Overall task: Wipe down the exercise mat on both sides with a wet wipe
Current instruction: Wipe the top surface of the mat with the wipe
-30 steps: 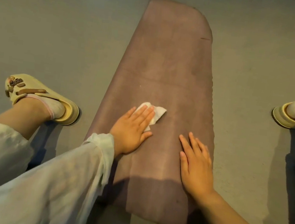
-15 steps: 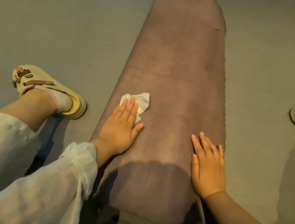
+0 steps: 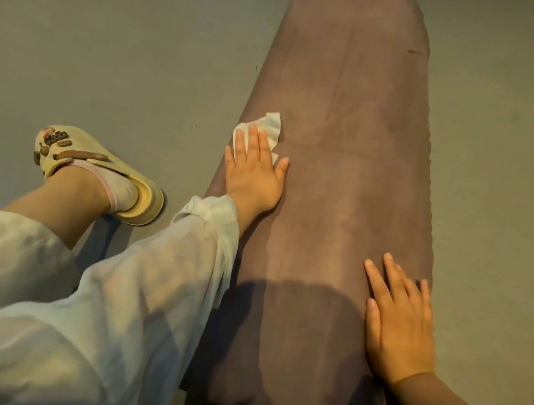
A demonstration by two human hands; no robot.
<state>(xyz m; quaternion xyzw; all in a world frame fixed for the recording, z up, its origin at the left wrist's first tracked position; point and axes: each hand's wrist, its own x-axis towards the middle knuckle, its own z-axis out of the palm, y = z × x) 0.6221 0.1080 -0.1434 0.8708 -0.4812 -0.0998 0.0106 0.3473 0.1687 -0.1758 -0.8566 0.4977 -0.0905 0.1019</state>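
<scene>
Flat left grip (image 3: 252, 172) presses wipe (image 3: 265, 130) on mat (image 3: 337, 178); right grip (image 3: 399, 327) flat.

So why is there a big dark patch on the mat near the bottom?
In the head view that patch is a shadow on the near end of the mat, probably the person's own; the light is dim and yellowish; the wide lens makes the mat taper toward its far end; the left hand looks sharp.

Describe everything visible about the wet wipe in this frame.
The wet wipe is a small white sheet, crumpled and creased, lying flat on the purple mat near its left edge. The left hand presses it down with straight fingers; its far corner and a bit by the thumb stick out.
</scene>
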